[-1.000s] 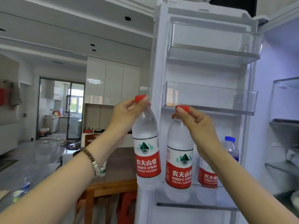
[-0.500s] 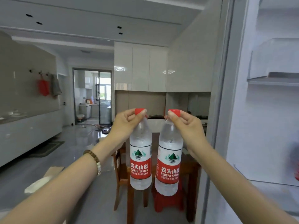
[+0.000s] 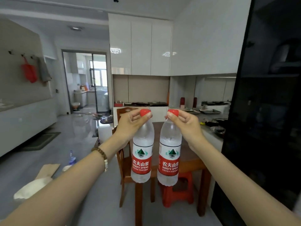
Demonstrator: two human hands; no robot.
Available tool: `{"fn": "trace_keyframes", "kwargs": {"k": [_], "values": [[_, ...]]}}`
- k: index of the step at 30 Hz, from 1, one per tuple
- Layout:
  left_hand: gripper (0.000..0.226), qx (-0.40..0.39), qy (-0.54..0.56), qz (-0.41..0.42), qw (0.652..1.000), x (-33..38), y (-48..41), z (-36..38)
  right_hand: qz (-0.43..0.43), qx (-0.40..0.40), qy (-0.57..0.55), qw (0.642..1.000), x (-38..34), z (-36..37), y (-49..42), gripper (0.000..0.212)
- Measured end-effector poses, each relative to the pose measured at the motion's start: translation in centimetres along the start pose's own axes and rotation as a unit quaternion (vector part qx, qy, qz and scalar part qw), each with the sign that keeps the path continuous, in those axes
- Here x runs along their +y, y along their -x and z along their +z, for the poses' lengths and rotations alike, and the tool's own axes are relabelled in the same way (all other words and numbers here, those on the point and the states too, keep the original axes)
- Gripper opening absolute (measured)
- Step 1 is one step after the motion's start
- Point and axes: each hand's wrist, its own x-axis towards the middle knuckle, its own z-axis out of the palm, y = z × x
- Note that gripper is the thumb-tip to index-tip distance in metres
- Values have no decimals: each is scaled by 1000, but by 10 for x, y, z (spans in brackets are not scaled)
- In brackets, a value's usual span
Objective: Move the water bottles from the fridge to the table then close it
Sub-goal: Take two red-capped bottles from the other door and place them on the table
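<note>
Head view: left hand [image 3: 130,126] pinches left bottle [image 3: 142,154] by cap, right hand [image 3: 187,126] likewise right bottle [image 3: 169,157] (both hang upright); table [image 3: 190,159] straight ahead, below.

Two clear plastic water bottles with red screw caps and red-and-white labels bearing a green mountain mark hang upright side by side in the air, close together but not touching: the left bottle [image 3: 142,154] is pinched at its cap by fingers [image 3: 147,115] of the left hand [image 3: 130,126], the right bottle [image 3: 169,157] likewise at its cap by the right hand [image 3: 187,126]. Both look full and lightly fogged. Behind and below them stands the brown wooden desk [image 3: 190,160], its top partly hidden by the bottles.
</note>
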Motion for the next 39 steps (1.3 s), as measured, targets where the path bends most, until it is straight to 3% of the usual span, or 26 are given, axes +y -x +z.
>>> {"fn": "trace_keyframes", "kwargs": {"k": [8,14,19,22,26,33,39], "values": [[29,0,-13,-42,999,-115,-134,26,28,-36,22,999,108,-10,-146,23],[36,-30,-14,-83,996,-199,-225,41,47,-28,41,998,184,-16,-240,27],[33,-57,17,-119,991,-281,-297,58,75,-15,62,995,259,-22,-310,18],[24,-79,34,-128,988,-329,-343,67,94,-2,70,993,303,-23,-350,19],[30,-116,7,-133,984,-384,-397,78,116,1,80,990,354,-26,-396,27],[36,-137,-27,-185,973,-469,-454,106,153,2,63,986,451,-40,-460,29],[31,-123,-63,-239,961,-529,-472,124,200,-71,56,976,529,-47,-494,32]]}}
